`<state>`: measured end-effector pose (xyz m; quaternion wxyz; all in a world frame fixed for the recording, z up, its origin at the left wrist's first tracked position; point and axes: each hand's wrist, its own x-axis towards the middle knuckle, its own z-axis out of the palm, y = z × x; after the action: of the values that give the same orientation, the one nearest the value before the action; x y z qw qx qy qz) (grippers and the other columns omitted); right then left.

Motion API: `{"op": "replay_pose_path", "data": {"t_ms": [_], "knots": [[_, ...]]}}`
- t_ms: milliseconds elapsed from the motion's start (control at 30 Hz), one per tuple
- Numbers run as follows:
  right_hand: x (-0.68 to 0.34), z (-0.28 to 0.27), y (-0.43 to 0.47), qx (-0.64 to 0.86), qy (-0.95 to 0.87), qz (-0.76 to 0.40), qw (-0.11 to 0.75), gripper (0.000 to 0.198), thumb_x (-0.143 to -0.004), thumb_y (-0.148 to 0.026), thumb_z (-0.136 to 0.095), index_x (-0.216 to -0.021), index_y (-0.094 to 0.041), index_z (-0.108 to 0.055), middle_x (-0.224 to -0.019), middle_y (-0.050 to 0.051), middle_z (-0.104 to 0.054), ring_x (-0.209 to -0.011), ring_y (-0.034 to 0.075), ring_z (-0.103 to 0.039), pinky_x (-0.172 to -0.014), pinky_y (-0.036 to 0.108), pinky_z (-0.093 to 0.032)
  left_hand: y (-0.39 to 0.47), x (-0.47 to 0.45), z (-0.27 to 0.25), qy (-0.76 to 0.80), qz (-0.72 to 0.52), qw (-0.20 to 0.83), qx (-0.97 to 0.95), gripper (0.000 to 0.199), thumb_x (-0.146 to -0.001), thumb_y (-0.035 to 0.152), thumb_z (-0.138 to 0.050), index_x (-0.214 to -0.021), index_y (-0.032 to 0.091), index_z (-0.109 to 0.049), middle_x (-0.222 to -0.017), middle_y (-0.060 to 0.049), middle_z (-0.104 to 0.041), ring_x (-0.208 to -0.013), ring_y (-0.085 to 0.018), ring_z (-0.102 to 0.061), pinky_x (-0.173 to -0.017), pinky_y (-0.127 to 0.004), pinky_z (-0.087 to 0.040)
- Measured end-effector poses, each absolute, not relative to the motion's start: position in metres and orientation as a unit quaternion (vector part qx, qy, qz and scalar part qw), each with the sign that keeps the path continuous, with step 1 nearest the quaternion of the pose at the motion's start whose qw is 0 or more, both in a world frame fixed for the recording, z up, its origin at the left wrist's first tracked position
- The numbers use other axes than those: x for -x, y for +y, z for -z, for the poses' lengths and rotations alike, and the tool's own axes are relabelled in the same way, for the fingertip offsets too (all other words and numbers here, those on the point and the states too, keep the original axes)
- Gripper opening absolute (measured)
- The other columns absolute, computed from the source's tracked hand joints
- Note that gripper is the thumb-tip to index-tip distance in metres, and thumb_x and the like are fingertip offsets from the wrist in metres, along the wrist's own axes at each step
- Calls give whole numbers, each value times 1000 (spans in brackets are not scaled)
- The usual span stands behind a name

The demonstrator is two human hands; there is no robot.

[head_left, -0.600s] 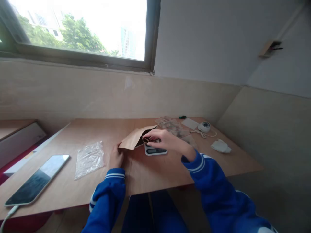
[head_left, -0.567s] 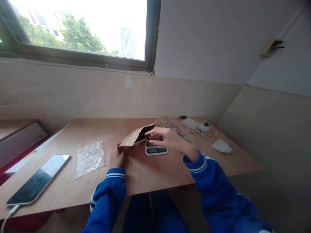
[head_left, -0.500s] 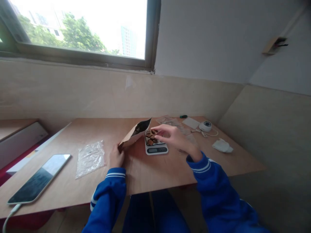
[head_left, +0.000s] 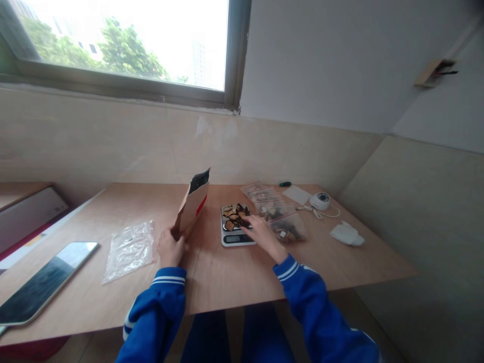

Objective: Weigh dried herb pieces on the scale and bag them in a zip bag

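My left hand (head_left: 171, 249) is closed round the lower end of a brown paper pouch (head_left: 192, 206). The pouch leans up and away, its dark-lined mouth open at the top and a red patch on its side. A white digital kitchen scale (head_left: 227, 239) stands to the right of the pouch. Dark-edged dried slices (head_left: 235, 216) are heaped on its metal plate. At the plate's right edge my right hand (head_left: 261, 235) touches the heap, with thumb and fingertips apart. I see nothing held between them. The display's digits are too small to read.
Several clear zip bags (head_left: 285, 224) with dried pieces lie right of the scale. Beyond are a white card (head_left: 297, 194), a green-handled tool (head_left: 285, 184), a white corded device (head_left: 319, 201) and crumpled white tissue (head_left: 347, 234). A flat plastic bag (head_left: 130, 252) and a phone (head_left: 45, 282) lie left.
My left hand has drawn the pouch leftward, away from the scale, and tipped it more upright. My right hand has lowered from above the plate to the slices' right side, its pinch loosened.
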<state>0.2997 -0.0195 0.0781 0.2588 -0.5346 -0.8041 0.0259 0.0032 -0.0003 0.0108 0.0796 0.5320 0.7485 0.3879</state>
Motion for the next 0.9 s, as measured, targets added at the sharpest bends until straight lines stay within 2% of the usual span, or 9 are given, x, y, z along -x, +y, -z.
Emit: {"op": "replay_pose_path", "data": {"t_ms": [100,233,500,767,900], "knots": [[-292,-76,-13,549,-806,45,218,18,-87,-26,-57,-101,-15,-62,-99,12,-66,-96,26,-60,-84,41,-44,1,-2,-10,750,-379,76,-537,40,-77,37,-52,-109,14,-54,-104,-14,-60,-104,-32,-56,-88,-44,-44],[-292,-72,-7,557,-803,59,204,16,-87,-26,-58,-98,-16,-61,-97,11,-66,-95,27,-58,-84,42,-42,1,-2,-9,747,-384,75,-538,38,-77,38,-52,-107,15,-54,-103,-13,-61,-104,-31,-57,-88,-44,-44],[-309,-53,-16,535,-786,11,309,32,-91,-26,-49,-121,-20,-55,-122,11,-58,-112,26,-51,-92,42,-42,2,0,-9,751,-376,81,-537,41,-75,39,-53,-107,15,-55,-102,-14,-61,-102,-32,-57,-86,-44,-45],[-309,-41,-12,560,-746,32,359,31,-93,-27,-41,-117,-21,-58,-118,10,-57,-109,24,-51,-93,41,-41,4,3,-9,752,-363,71,-546,41,-72,41,-50,-101,13,-57,-99,-14,-63,-98,-30,-59,-83,-41,-46],[-308,-37,-10,574,-739,53,349,30,-92,-32,-44,-116,-24,-61,-120,10,-54,-109,26,-49,-93,43,-40,5,3,-8,748,-367,63,-549,42,-72,42,-50,-101,13,-57,-98,-14,-63,-97,-30,-59,-82,-40,-47]]}}
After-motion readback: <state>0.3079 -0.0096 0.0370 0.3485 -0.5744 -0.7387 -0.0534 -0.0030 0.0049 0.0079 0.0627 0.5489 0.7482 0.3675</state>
